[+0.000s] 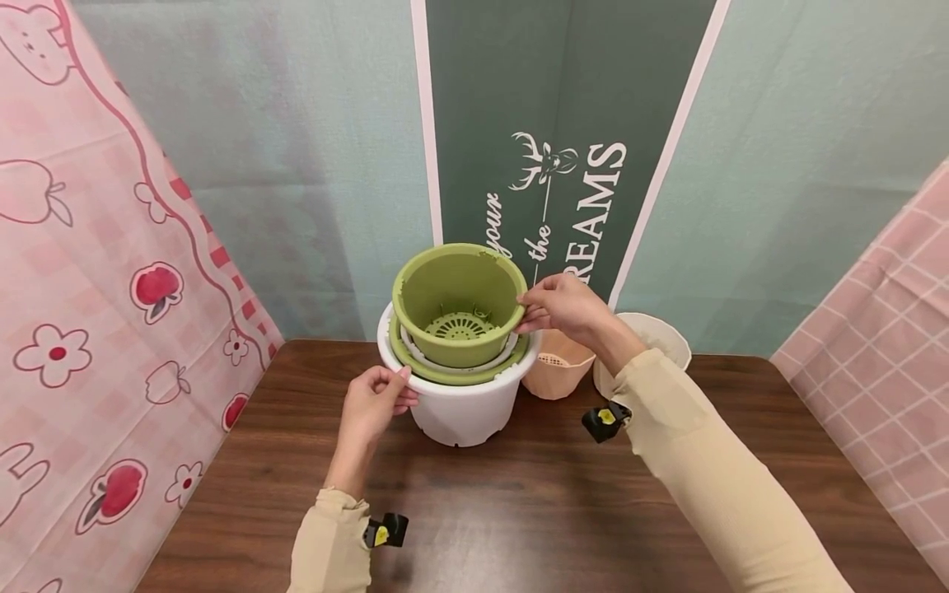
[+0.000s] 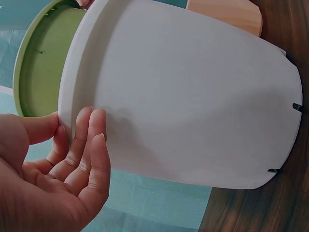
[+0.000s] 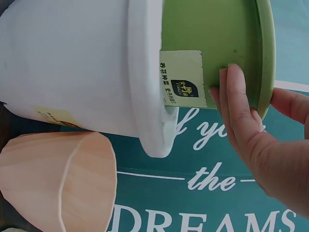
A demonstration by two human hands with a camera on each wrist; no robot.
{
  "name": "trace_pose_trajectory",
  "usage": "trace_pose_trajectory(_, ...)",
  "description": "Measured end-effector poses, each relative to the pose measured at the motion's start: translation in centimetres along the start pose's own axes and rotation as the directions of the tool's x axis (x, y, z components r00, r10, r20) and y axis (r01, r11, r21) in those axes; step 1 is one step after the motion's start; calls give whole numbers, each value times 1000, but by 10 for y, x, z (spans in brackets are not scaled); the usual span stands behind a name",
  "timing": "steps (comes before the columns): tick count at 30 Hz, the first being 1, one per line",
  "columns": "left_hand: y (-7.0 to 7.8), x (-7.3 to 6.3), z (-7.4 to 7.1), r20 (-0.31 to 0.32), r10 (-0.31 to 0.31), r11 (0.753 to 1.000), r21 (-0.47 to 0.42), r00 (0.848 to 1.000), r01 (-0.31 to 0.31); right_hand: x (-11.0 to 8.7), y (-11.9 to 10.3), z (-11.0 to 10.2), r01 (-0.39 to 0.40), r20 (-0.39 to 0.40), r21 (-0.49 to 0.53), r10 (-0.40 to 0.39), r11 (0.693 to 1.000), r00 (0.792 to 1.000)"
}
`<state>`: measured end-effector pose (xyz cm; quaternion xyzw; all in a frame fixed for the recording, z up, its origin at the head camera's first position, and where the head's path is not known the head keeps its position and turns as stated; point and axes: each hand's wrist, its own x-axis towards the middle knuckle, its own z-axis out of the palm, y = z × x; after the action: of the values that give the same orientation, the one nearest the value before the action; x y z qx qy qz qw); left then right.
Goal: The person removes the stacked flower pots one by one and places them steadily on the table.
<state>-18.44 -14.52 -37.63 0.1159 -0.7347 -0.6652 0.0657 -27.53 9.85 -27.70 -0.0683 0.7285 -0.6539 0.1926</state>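
A large white flower pot stands on the table, with a green pot's rim and a white rim nested inside it. Above these sits a smaller green flower pot with a slotted bottom, its lower part inside the stack. My right hand pinches the right rim of this green pot, thumb outside the lip in the right wrist view and fingers along its labelled wall. My left hand pinches the white pot's rim at the front left, thumb on top and fingers beneath.
A peach-coloured pot stands right of the stack, and a cream pot stands beyond it, partly behind my right forearm. The brown wooden table meets a green printed cloth at the back. Pink cloths hang at both sides.
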Motion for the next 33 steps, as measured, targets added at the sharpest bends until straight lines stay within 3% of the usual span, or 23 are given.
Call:
trace_pose_trajectory(17,-1,1,0,0,-2,1000,-2,1000,2,-6,-12,-3,-39,13,52,39,998,999)
trace_pose_trajectory(33,-1,1,-1,0,-3,1000,0,1000,3,-9,-18,-6,-24,45,101,19,995,999)
